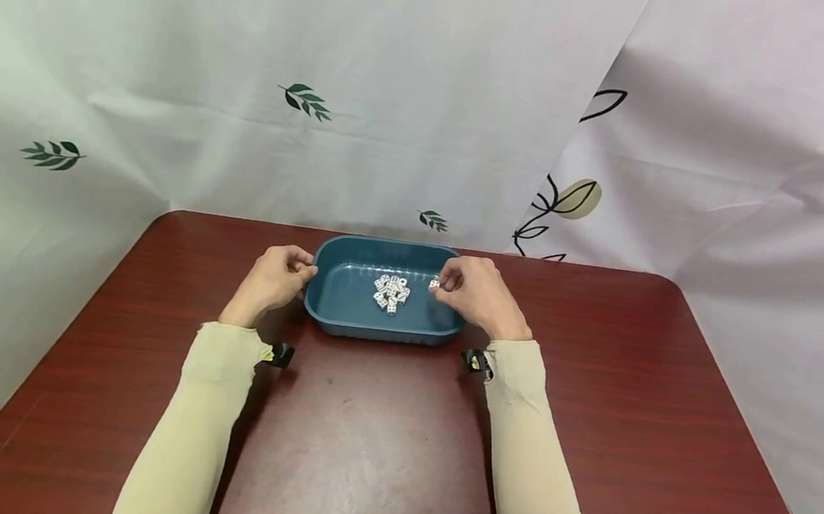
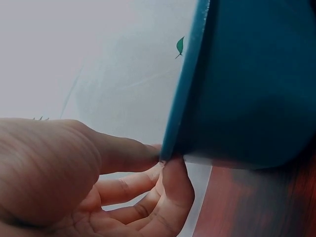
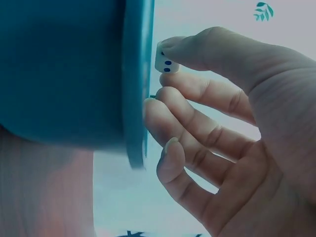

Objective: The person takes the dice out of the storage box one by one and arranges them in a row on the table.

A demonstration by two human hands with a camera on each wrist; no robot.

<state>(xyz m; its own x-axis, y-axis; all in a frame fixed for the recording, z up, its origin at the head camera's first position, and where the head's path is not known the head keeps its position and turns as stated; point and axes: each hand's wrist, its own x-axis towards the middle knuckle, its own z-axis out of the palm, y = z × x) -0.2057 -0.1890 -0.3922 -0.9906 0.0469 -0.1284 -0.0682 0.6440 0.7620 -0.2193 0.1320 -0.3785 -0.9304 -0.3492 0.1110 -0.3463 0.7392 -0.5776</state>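
Two hands sit at a blue tray [image 1: 345,317] on the counter [image 1: 378,438]. Between them, inside the tray, lies a cluster of white dice [image 1: 391,291]. The left hand [image 1: 272,279] pinches the tray's near rim between thumb and fingers. The right hand [image 1: 478,294] pinches a single die [image 3: 165,62] at its fingertips, just over the tray's other rim.

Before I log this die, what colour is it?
White with dark blue pips, clearest in the right wrist view: die.
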